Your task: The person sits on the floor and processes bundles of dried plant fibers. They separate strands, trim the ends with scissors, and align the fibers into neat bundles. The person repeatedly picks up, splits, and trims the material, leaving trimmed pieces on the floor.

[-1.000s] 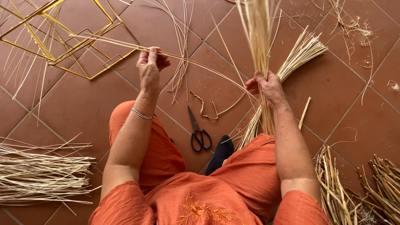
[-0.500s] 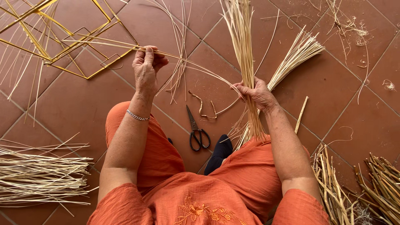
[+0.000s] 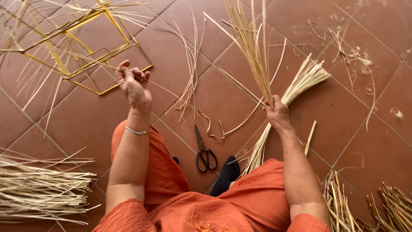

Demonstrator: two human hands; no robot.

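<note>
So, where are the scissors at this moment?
In the head view, the scissors lie on the tiled floor between the person's knees, below the curled straw scraps and left of the dark shoe.

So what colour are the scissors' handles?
Black, on the scissors lying on the tiled floor; head view.

The floor (image 3: 365,141) is terracotta tile, laid on the diagonal with pale grout lines, lit evenly by soft daylight. Bits of straw litter (image 3: 356,56) lie on the tiles up and to the right of the fingers. No walls or furniture show.
</note>
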